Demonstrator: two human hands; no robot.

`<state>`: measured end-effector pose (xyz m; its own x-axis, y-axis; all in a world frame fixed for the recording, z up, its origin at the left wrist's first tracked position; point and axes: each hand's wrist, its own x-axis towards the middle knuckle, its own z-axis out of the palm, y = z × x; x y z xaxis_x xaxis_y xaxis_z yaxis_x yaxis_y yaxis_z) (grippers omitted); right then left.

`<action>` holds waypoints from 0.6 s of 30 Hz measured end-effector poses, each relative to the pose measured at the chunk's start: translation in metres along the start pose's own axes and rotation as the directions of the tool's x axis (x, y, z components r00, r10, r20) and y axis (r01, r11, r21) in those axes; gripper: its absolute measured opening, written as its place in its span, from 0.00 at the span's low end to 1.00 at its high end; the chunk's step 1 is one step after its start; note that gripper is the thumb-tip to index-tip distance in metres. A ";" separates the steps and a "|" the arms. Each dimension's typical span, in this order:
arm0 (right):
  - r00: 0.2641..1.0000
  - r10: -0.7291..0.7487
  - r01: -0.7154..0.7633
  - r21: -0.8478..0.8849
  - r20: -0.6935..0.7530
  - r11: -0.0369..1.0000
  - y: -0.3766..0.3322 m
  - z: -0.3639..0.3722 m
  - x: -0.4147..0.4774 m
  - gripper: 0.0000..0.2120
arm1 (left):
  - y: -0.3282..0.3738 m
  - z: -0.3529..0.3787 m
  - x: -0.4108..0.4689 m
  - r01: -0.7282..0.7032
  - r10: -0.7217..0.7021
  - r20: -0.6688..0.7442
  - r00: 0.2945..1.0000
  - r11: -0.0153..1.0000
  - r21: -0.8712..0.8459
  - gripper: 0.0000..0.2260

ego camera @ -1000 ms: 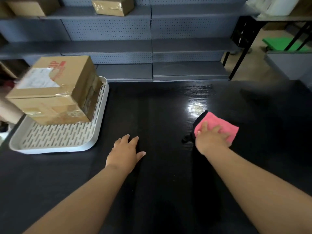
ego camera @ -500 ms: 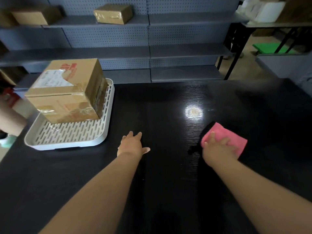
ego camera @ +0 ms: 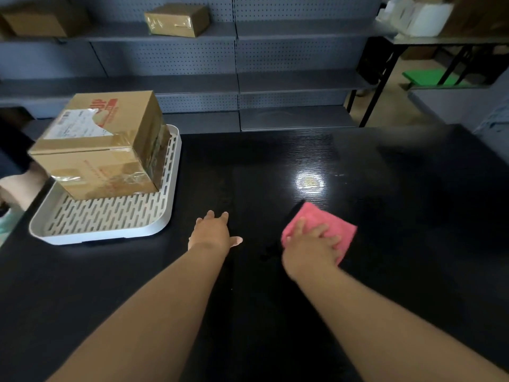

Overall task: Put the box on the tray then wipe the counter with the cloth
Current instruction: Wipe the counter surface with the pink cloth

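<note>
A taped cardboard box (ego camera: 102, 144) with a white label stands on the white slotted tray (ego camera: 110, 216) at the left of the black counter (ego camera: 275, 161). A pink cloth (ego camera: 325, 224) lies flat on the counter right of centre. My right hand (ego camera: 311, 248) presses on the cloth with spread, straight fingers and covers its near half. My left hand (ego camera: 213, 234) rests flat on the bare counter, fingers straight, between the tray and the cloth, holding nothing.
Grey perforated shelving (ego camera: 237, 64) runs behind the counter, with two cardboard boxes (ego camera: 176, 20) on an upper shelf. A black-legged table (ego camera: 413, 45) with white items stands at the back right. Part of another person (ego camera: 19, 186) shows at the left edge beside the tray.
My right hand has slid the pink cloth leftward and toward me across the counter. My left hand stays flat in place. The box and tray have not moved.
</note>
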<state>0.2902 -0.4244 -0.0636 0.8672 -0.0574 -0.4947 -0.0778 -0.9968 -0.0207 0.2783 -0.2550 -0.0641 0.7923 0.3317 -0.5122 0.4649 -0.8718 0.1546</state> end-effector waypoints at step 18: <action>0.984 0.165 -0.163 0.032 -0.073 0.986 -0.002 -0.051 0.141 0.30 | -0.002 0.001 0.007 -0.059 0.059 0.060 0.996 0.998 0.009 0.36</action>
<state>0.4376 -0.4337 -0.0892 0.8759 -0.2251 -0.4267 -0.2338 -0.9717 0.0329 0.2828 -0.2506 -0.0689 0.7931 0.2577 -0.5519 0.4132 -0.8933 0.1767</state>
